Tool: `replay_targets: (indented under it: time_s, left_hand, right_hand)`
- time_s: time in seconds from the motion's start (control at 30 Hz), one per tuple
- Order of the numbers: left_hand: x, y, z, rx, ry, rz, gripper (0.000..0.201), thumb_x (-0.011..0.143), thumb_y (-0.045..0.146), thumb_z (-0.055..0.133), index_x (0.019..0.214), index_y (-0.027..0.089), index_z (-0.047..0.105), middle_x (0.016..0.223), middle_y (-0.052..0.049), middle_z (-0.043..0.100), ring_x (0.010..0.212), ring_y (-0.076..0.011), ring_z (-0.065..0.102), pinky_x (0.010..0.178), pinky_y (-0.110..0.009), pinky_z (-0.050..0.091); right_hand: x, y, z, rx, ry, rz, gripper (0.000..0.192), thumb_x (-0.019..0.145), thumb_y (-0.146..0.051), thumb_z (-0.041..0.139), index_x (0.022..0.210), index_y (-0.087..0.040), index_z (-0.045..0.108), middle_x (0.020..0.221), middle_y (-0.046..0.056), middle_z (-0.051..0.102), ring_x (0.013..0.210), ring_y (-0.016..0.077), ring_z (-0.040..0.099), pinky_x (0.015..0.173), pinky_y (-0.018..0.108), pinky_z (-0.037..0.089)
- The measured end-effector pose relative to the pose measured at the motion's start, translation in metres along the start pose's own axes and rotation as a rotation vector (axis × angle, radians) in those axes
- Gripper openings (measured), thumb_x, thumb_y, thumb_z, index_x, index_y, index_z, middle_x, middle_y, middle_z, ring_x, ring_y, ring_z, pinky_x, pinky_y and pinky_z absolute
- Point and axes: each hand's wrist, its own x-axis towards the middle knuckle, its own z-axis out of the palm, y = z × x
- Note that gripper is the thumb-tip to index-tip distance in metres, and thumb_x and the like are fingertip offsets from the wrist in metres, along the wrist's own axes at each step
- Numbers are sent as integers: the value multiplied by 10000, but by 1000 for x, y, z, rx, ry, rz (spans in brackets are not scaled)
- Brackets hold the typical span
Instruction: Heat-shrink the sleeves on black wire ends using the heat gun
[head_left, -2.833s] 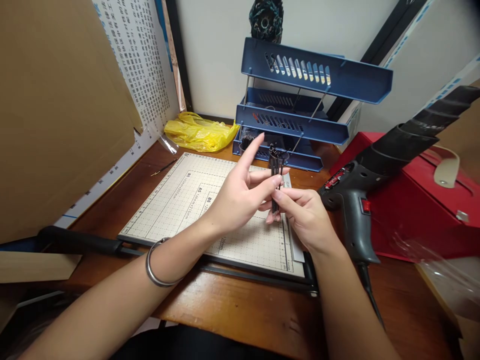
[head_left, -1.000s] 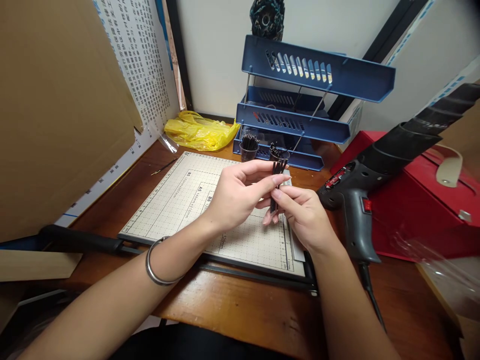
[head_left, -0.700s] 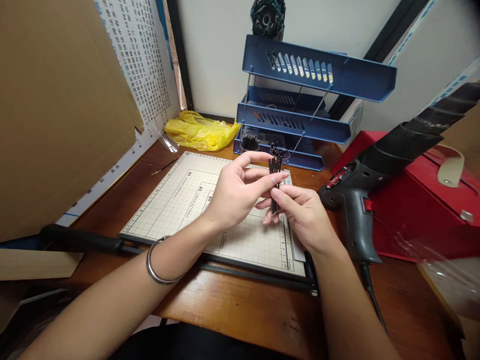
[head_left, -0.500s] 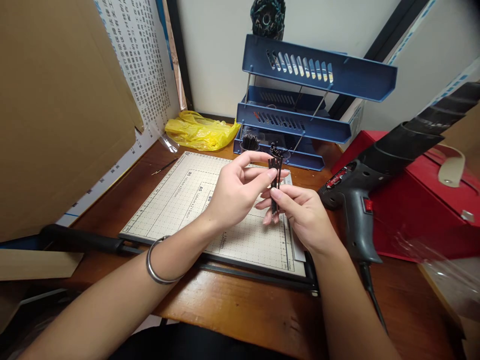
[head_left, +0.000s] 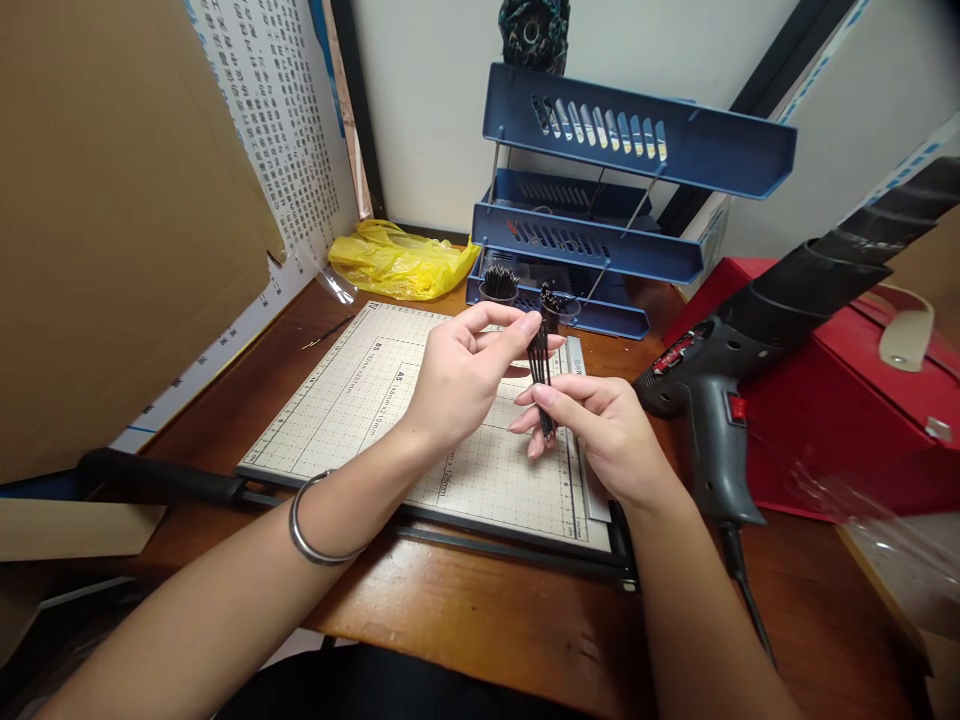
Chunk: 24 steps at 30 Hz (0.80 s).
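I wear a silvery, rounded metal bangle [head_left: 294, 520] on my bare left forearm [head_left: 232, 590], and black clothing [head_left: 390, 690] below.

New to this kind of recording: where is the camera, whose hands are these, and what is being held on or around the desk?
There is no machine here, just a person's two bare hands, seen by one head-worn camera looking forward and down. The left hand pinches the upper part of a bundle of thin black strands; the right hand grips it lower down. Below them, on a brown wooden desk, lies a cream gridded cutting board. Behind stand small clear cups of dark strands, a crumpled yellow plastic bag and a blue tiered tray rack. At the right are a dark gun-shaped tool and a red box.
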Motion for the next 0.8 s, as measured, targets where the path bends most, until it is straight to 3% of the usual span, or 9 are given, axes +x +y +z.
replay_targets:
  time_s: [0.27, 0.5, 0.8]
  left_hand:
    - [0, -1, 0, 4, 21, -10, 248, 872, 388, 781, 953, 171, 694, 850, -48, 797, 894, -231, 789, 753, -308, 628]
    - [-1, 3, 2, 29, -12, 5, 180, 941, 335, 683, 995, 166, 712, 956, -63, 796, 942, -227, 782, 735, -279, 625]
    - [0, 2, 0, -12, 5, -19, 227, 838, 314, 811, 980, 161, 723, 840, -53, 800, 851, -219, 785, 711, -281, 622]
  right_hand:
    - [2, -1, 1, -9, 4, -13, 200, 871, -369, 766, 832, -176, 805, 724, 33, 787, 520, 93, 688, 518, 172, 580]
    - [2, -1, 2, 17, 50, -33, 197, 858, -378, 779, 842, -183, 806, 720, 28, 788, 503, 93, 684, 501, 170, 573]
    - [1, 0, 0, -44, 64, -19, 260, 851, -431, 778, 856, -172, 799, 736, 45, 790, 501, 113, 685, 497, 199, 553]
